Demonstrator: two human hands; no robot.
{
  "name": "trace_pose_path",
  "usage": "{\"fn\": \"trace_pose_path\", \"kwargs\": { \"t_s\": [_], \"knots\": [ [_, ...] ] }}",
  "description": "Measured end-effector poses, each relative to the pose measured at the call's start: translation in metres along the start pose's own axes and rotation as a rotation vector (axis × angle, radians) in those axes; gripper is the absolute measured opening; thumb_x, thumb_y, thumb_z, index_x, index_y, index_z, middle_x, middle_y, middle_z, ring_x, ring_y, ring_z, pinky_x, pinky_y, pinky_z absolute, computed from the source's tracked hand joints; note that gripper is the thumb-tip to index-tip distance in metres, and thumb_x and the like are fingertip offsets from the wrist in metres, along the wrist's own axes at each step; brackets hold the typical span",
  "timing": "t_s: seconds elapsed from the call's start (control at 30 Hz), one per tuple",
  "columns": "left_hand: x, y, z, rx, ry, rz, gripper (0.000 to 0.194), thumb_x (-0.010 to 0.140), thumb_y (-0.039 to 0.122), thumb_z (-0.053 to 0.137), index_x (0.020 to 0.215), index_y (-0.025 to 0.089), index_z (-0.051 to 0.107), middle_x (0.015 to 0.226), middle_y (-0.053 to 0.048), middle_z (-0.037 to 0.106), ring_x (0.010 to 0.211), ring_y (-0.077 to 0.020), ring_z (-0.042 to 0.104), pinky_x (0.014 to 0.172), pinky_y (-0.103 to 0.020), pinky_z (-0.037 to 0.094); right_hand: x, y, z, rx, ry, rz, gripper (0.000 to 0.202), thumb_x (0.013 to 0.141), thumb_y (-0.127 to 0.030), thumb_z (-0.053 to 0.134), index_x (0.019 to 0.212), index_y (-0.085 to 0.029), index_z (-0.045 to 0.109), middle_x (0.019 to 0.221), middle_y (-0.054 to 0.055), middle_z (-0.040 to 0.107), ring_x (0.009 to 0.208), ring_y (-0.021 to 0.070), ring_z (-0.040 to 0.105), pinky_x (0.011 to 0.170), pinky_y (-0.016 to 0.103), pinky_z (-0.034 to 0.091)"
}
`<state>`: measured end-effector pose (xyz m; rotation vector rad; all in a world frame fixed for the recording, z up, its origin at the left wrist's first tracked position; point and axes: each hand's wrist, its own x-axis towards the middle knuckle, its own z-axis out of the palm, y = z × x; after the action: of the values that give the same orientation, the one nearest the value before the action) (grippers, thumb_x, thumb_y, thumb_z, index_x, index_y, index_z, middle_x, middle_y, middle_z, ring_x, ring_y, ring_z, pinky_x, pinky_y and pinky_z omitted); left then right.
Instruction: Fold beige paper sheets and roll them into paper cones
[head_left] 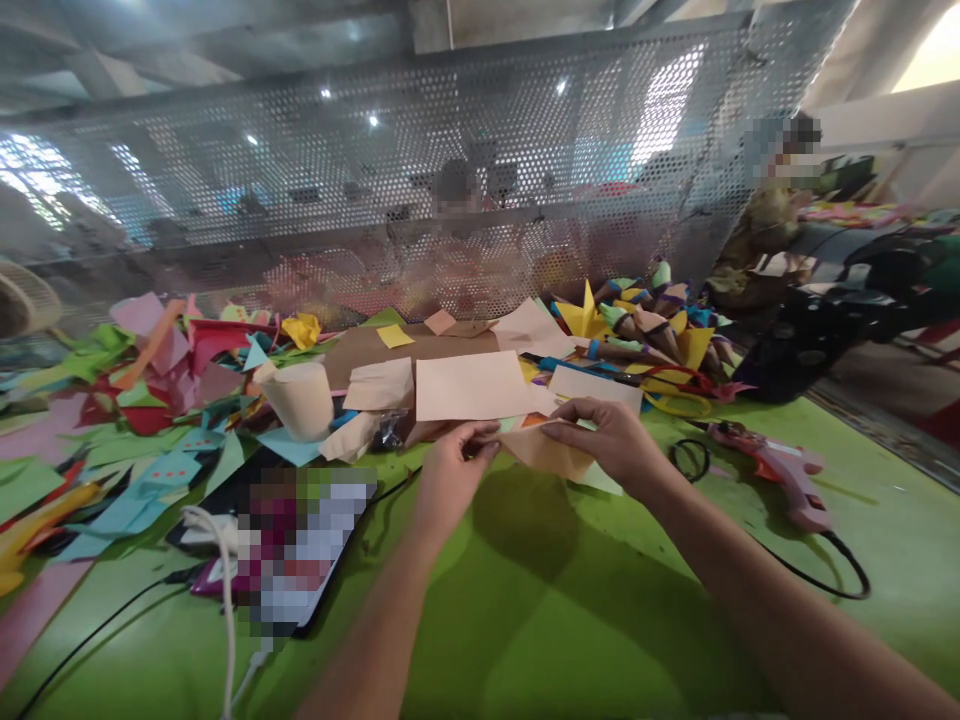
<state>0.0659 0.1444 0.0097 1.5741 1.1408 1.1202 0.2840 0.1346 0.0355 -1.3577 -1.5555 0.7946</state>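
Between my two hands a tan piece of paper is held up a little above the green table, curved along its lower edge. My left hand pinches its left end between thumb and fingers. On the other side, my right hand is closed on the paper's upper right edge, thumb in front. Just behind them lies a cream rectangular sheet. Close to my right hand is another pale sheet, and scissors with yellow handles lie beyond it.
A pink glue gun with a black cord lies right. At left are a pale cup-like roll, a phone with cables and heaped coloured paper scraps. Paper cones are piled behind. A perforated metal panel bounds the far side.
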Motion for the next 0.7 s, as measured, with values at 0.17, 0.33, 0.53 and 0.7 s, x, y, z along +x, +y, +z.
{"fn": "trace_pose_path", "kwargs": {
  "t_s": [0.17,0.33,0.53,0.7],
  "knots": [
    [0.003,0.001,-0.004,-0.245,0.0,-0.068,0.027,0.073,0.033,0.076,0.092,0.015,0.071,0.076,-0.003,0.072,0.07,-0.0143,0.064,0.066,-0.024,0.049,-0.001,-0.003,0.0,0.223,0.0,0.107,0.035,0.066,-0.05,0.079,0.072,-0.017,0.071,0.067,0.001,0.065,0.06,0.0136,0.05,0.056,0.026,0.034],
    [0.0,0.008,-0.003,-0.322,-0.006,-0.093,0.024,0.072,0.031,0.076,0.088,0.015,0.071,0.075,-0.002,0.072,0.069,-0.0124,0.064,0.062,-0.021,0.046,-0.002,-0.01,0.0,0.352,-0.01,0.176,0.037,0.059,-0.05,0.083,0.068,-0.016,0.069,0.062,0.0,0.062,0.056,0.0118,0.047,0.053,0.026,0.032],
    [-0.001,0.01,-0.004,-0.35,0.014,-0.077,0.017,0.078,0.03,0.07,0.084,0.015,0.067,0.073,-0.001,0.07,0.068,-0.0119,0.065,0.064,-0.021,0.047,-0.003,-0.008,0.001,0.366,-0.053,0.166,0.036,0.063,-0.049,0.082,0.069,-0.016,0.069,0.064,0.0,0.064,0.058,0.012,0.049,0.055,0.026,0.033],
    [-0.002,0.011,-0.003,-0.281,0.052,-0.03,0.015,0.084,0.031,0.063,0.086,0.016,0.064,0.073,-0.001,0.068,0.071,-0.0131,0.065,0.064,-0.022,0.047,-0.003,-0.001,0.001,0.149,-0.027,0.026,0.031,0.071,-0.048,0.076,0.083,-0.019,0.073,0.082,0.005,0.072,0.077,0.0217,0.061,0.069,0.033,0.044]
  ]
}}
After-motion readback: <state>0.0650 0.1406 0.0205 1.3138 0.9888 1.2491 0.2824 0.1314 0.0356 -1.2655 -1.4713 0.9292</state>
